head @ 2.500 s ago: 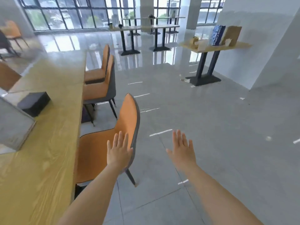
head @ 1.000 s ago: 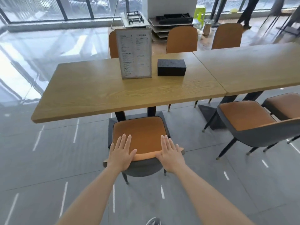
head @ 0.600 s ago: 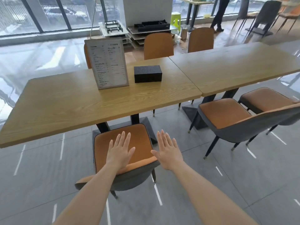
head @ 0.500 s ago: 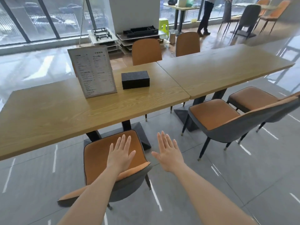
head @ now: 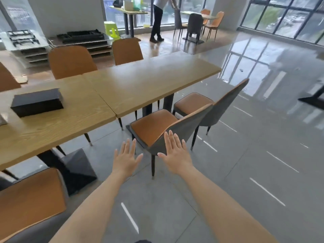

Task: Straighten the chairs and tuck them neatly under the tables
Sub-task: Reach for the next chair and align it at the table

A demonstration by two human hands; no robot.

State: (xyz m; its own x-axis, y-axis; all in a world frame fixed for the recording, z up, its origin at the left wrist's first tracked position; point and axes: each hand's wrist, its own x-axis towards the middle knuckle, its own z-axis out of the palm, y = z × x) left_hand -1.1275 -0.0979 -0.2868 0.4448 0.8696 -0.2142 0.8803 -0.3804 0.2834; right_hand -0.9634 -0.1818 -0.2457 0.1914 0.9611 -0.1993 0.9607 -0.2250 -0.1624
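Two wooden tables stand end to end, the left table (head: 52, 120) and the right table (head: 149, 81). An orange-seated, grey-backed chair (head: 154, 127) stands pulled out and angled in front of the right table. A second like chair (head: 192, 102) stands beyond it, also out from the table. My left hand (head: 125, 159) hovers open just left of the near chair, holding nothing. My right hand (head: 175, 152) is open with its fingertips against that chair's grey back edge. The chair at the bottom left (head: 29, 204) sits close by the left table.
A black box (head: 36, 102) lies on the left table. Two orange chairs (head: 71, 62) (head: 127, 50) stand on the tables' far side. A person (head: 158, 18) stands by a far table and dark chairs (head: 194, 27). Grey tiled floor (head: 263, 155) stretches to the right.
My view has swung right from the first chair to the pulled-out chair by the right table. Both hands have left the first chair and now reach toward this one.
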